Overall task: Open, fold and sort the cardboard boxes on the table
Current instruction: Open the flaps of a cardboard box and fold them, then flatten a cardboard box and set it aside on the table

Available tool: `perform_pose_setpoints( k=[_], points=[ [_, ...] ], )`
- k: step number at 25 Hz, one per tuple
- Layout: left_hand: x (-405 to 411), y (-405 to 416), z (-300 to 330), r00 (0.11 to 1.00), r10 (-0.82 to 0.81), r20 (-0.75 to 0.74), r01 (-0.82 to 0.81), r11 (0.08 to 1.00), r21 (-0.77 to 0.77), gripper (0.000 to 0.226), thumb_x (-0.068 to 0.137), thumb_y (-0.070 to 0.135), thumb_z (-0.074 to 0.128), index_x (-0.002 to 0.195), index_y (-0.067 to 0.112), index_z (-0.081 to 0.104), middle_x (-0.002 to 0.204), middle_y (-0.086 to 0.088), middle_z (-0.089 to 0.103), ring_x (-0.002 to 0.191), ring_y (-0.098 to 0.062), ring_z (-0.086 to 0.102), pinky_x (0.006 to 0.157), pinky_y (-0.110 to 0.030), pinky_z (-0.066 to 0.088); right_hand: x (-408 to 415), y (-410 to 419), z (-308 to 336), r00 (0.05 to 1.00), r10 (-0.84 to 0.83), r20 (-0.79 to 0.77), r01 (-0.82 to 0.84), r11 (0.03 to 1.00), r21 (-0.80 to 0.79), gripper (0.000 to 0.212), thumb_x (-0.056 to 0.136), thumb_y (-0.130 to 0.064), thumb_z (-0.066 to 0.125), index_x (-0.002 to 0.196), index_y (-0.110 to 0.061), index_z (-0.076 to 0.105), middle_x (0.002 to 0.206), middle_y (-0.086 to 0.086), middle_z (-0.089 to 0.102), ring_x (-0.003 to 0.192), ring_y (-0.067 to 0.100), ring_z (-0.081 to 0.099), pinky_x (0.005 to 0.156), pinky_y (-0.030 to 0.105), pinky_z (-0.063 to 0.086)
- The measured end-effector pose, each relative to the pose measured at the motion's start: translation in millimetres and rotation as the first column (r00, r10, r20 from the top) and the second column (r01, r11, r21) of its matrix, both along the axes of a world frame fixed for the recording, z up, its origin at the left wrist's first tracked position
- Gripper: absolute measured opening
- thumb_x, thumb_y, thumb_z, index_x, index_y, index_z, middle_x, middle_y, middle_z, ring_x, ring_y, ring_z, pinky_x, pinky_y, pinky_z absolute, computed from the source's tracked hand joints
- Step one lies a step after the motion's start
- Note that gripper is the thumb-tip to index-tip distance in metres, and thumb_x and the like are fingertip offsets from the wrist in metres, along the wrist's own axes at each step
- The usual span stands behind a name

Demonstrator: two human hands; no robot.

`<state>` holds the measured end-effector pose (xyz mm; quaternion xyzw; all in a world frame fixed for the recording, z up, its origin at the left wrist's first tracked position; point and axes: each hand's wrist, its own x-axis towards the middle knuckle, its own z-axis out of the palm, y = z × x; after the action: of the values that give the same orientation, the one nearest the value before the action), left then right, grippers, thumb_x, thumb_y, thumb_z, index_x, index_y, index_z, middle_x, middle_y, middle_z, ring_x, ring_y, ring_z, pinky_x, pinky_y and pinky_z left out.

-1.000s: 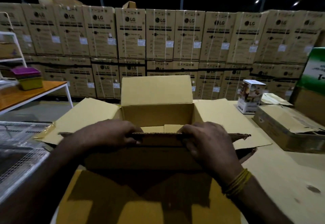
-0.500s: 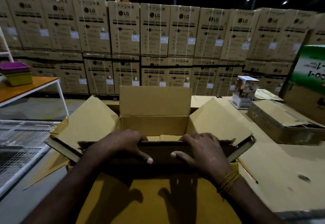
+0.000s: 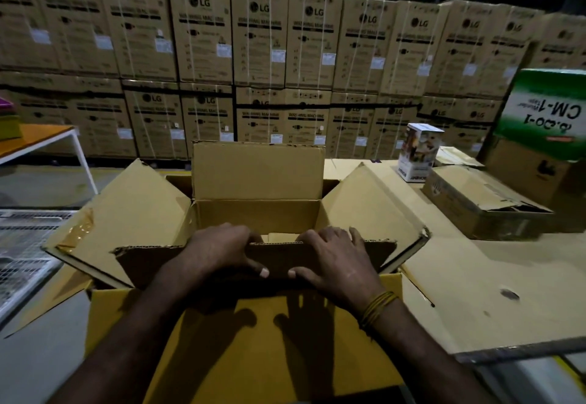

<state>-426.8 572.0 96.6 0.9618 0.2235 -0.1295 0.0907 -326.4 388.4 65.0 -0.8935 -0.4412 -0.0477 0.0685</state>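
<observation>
The fingertips of the left hand (image 3: 218,253) and right hand (image 3: 333,259) dip behind the near flap (image 3: 276,257) of the open box (image 3: 257,213), out of sight. The box's floor is mostly hidden by that flap. At the far left, the coloured containers (image 3: 8,118) are cut by the edge. Small print on the stacked cartons (image 3: 260,32) is too blurred to read.
</observation>
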Motion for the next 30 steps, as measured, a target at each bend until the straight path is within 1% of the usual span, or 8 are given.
perform_pose_setpoints(
  k=[3, 6, 7, 10, 14, 20, 25, 30],
  points=[
    [10, -24, 4, 0.994, 0.041, 0.097, -0.039, 0.999, -0.018, 0.067, 0.084, 0.055, 0.066, 0.142, 0.035, 0.041, 0.14, 0.005, 0.051, 0.125, -0.016, 0.048, 0.101, -0.044, 0.046, 9, -17, -3, 1.0, 0.021, 0.001, -0.02, 0.997, 0.077, 0.065, 0.091, -0.06, 0.051, 0.147, -0.041, 0.024, 0.159, 0.0, 0.019, 0.151, 0.025, 0.001, 0.118, 0.056, -0.007],
    [28, -67, 4, 0.971, 0.05, 0.232, -0.053, 0.999, 0.003, 0.064, 0.086, 0.053, 0.065, 0.142, 0.037, 0.039, 0.142, 0.007, 0.049, 0.128, -0.015, 0.046, 0.105, -0.044, 0.043, 29, -51, -8, 1.0, 0.018, 0.008, -0.019, 0.989, 0.148, 0.067, 0.094, -0.054, 0.051, 0.15, -0.042, 0.016, 0.164, -0.002, -0.002, 0.15, 0.024, -0.015, 0.117, 0.056, -0.01],
    [36, -84, 3, 0.961, 0.048, 0.273, -0.056, 0.998, 0.02, 0.065, 0.086, 0.054, 0.064, 0.143, 0.038, 0.037, 0.144, 0.007, 0.047, 0.132, -0.015, 0.044, 0.109, -0.047, 0.038, 37, -65, -10, 1.0, 0.016, 0.019, -0.019, 0.987, 0.159, 0.068, 0.095, -0.053, 0.05, 0.151, -0.042, 0.013, 0.164, -0.002, -0.007, 0.149, 0.024, -0.017, 0.117, 0.056, -0.01],
    [69, -138, -6, 0.924, 0.037, 0.381, -0.066, 0.996, 0.065, 0.071, 0.084, 0.056, 0.064, 0.146, 0.04, 0.032, 0.154, 0.004, 0.035, 0.145, -0.019, 0.026, 0.119, -0.057, 0.012, 68, -112, -17, 0.999, 0.006, 0.051, -0.015, 0.985, 0.173, 0.069, 0.096, -0.052, 0.048, 0.152, -0.042, 0.008, 0.163, -0.002, -0.017, 0.148, 0.024, -0.022, 0.118, 0.059, -0.007],
    [128, -218, -26, 0.866, 0.011, 0.499, -0.05, 0.997, 0.066, 0.076, 0.086, 0.056, 0.063, 0.149, 0.043, 0.024, 0.162, 0.0, 0.017, 0.151, -0.025, 0.002, 0.119, -0.055, -0.002, 120, -191, -36, 0.998, -0.03, 0.057, 0.015, 0.969, 0.246, 0.067, 0.097, -0.051, 0.047, 0.151, -0.043, 0.007, 0.163, -0.002, -0.016, 0.148, 0.023, -0.023, 0.118, 0.059, -0.006],
    [210, -326, -61, 0.782, -0.062, 0.62, 0.026, 0.997, 0.067, 0.074, 0.089, 0.053, 0.061, 0.152, 0.04, 0.022, 0.164, -0.003, 0.007, 0.152, -0.026, -0.003, 0.121, -0.044, 0.003, 192, -307, -78, 0.981, -0.185, 0.062, 0.162, 0.949, 0.272, 0.069, 0.096, -0.049, 0.049, 0.151, -0.039, 0.009, 0.164, 0.002, -0.014, 0.15, 0.027, -0.016, 0.116, 0.061, 0.005],
    [278, -387, -95, 0.829, -0.129, 0.544, 0.146, 0.989, 0.011, 0.08, 0.089, 0.053, 0.062, 0.154, 0.038, 0.016, 0.164, -0.008, -0.004, 0.151, -0.033, -0.005, 0.118, -0.047, 0.018, 240, -370, -102, 0.953, -0.304, -0.009, 0.298, 0.928, 0.221, 0.07, 0.096, -0.047, 0.05, 0.153, -0.038, 0.011, 0.164, 0.003, -0.016, 0.15, 0.028, -0.016, 0.116, 0.061, 0.006],
    [349, -415, -128, 0.855, -0.189, 0.482, 0.209, 0.978, 0.012, 0.086, 0.089, 0.052, 0.063, 0.155, 0.033, 0.011, 0.163, -0.014, -0.011, 0.15, -0.039, -0.004, 0.117, -0.048, 0.023, 290, -397, -125, 0.921, -0.384, -0.068, 0.39, 0.907, 0.157, 0.07, 0.097, -0.044, 0.049, 0.154, -0.037, 0.008, 0.163, 0.005, -0.019, 0.15, 0.029, -0.017, 0.116, 0.06, 0.004]
  ],
)
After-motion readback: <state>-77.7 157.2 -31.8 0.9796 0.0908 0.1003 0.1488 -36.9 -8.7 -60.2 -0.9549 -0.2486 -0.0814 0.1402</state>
